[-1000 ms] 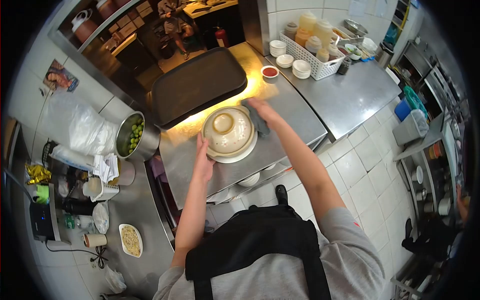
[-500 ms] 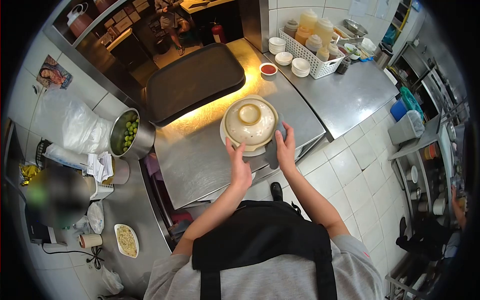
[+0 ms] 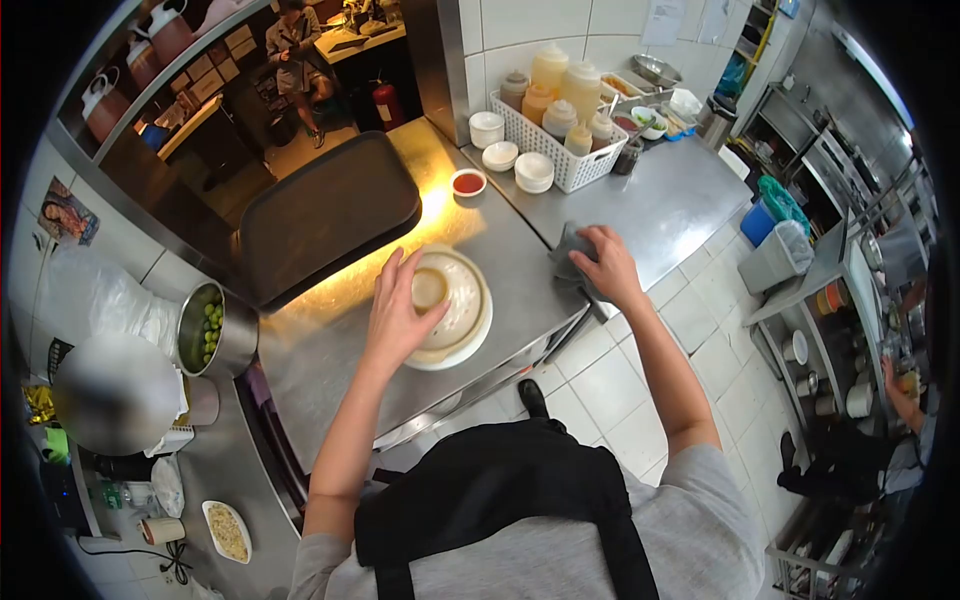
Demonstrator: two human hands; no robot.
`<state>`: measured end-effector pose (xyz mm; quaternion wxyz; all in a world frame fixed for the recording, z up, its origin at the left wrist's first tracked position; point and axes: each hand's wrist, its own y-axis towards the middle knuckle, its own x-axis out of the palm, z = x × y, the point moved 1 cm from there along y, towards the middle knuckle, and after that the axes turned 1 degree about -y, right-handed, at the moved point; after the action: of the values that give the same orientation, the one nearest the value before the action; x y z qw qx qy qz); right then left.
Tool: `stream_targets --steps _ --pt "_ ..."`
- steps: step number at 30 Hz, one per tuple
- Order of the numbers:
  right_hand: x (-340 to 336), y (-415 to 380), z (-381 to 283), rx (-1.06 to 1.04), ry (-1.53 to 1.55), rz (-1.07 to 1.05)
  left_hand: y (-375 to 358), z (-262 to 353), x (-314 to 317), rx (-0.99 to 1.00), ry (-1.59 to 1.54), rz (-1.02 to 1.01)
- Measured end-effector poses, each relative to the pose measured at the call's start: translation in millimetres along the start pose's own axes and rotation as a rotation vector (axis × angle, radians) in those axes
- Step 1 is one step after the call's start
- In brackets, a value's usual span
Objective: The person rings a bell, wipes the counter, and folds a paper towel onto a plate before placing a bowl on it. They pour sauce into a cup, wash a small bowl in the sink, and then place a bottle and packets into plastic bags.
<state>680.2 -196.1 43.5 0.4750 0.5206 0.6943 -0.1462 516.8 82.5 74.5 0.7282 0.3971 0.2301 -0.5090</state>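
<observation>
The steel surface (image 3: 320, 375) stands in a kitchen with pale floor tiles (image 3: 620, 400), glowing yellow beside a flat black tray (image 3: 330, 215). A sauce dish (image 3: 468, 183) lies near. The glazed, round pot (image 3: 465, 312) is on a white plate (image 3: 472, 350) near the surface's front edge, its ring knob (image 3: 430, 288) pointing up. The left hand (image 3: 397, 315) curves around the knob; I cannot tell if its grip is closed. The right hand (image 3: 612, 268) clutches a soft grey cloth (image 3: 572, 250), its length trailing toward the person.
</observation>
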Motion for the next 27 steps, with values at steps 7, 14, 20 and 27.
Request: stream_targets --steps 7,14,20,27 --pt "11 156 136 -0.064 -0.005 0.563 19 19 12 -0.066 0.242 -0.051" --pt "36 245 185 0.216 -0.303 0.310 22 24 8 -0.264 0.324 -0.060" --pt "7 235 167 -0.081 0.173 0.662 20 17 -5 -0.239 0.302 -0.041" --pt "-95 188 22 -0.337 0.654 0.230 -43 -31 -37 -0.442 -0.834 0.530"
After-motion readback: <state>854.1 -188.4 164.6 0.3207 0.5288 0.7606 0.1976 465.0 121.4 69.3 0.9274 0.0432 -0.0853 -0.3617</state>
